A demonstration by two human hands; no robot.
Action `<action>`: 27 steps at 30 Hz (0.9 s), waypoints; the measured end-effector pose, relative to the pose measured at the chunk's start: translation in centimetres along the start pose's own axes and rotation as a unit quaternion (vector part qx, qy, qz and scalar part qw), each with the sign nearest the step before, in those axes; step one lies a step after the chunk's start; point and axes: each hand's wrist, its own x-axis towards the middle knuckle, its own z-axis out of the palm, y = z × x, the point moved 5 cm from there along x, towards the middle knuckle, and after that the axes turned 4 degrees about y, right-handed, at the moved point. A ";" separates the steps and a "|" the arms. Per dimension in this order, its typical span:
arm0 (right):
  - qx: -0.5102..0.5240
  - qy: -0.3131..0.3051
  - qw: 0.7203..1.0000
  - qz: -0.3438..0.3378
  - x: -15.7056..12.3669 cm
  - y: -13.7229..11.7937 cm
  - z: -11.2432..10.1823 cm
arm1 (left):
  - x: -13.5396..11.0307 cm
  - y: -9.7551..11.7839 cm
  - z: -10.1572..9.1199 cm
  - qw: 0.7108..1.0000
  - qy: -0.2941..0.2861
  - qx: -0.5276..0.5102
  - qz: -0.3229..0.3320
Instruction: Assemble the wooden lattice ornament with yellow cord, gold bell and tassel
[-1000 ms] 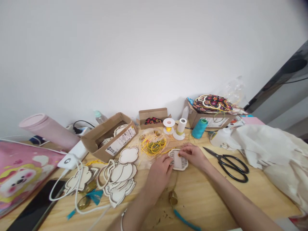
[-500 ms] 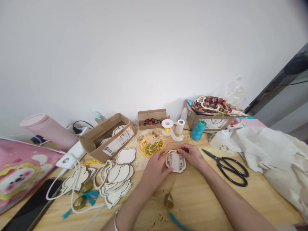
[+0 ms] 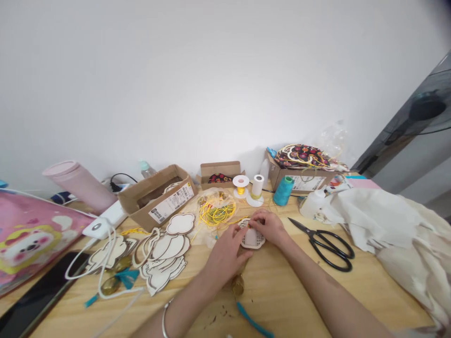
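Note:
A pale wooden lattice plaque (image 3: 254, 240) with cut-out sides lies between my hands on the table. My left hand (image 3: 227, 251) is closed at its left side, thumb low by the near edge and fingertips at the top. My right hand (image 3: 270, 228) pinches at the plaque's upper part, where a bit of yellow cord shows between the fingertips of both hands. The fingers hide much of the cord. Just below my left hand lies a small brass bell (image 3: 238, 284), with a teal tassel (image 3: 254, 321) trailing toward me.
Black-handled scissors (image 3: 329, 245) lie to the right, beside white cloth (image 3: 380, 225). Behind are a bundle of yellow cords (image 3: 217, 213), thread spools (image 3: 241, 184), a teal thread cone (image 3: 283, 191) and cardboard boxes (image 3: 160, 199). Wooden cutouts (image 3: 169, 253), a cable and a phone (image 3: 42, 293) fill the left.
My right hand has moved over the plaque's top, and its fingertips now meet those of my left hand. My left thumb has come off the plaque's face. The view has shifted slightly.

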 end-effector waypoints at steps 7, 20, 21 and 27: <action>-0.026 0.008 1.000 -0.009 0.2 0.3 0.2 | -0.5 0.5 -0.1 1.000 -0.005 -0.004 0.007; 0.044 -0.007 0.999 0.001 0.3 1.6 0.2 | -0.1 0.2 -1.0 1.000 0.022 0.000 0.009; 0.052 -0.006 0.999 0.002 0.3 1.6 0.1 | 0.0 0.2 -1.2 1.000 0.029 0.001 0.011; 0.073 -0.002 0.997 0.005 -0.1 1.2 -0.3 | 0.2 -0.5 -1.4 0.999 0.050 -0.006 0.015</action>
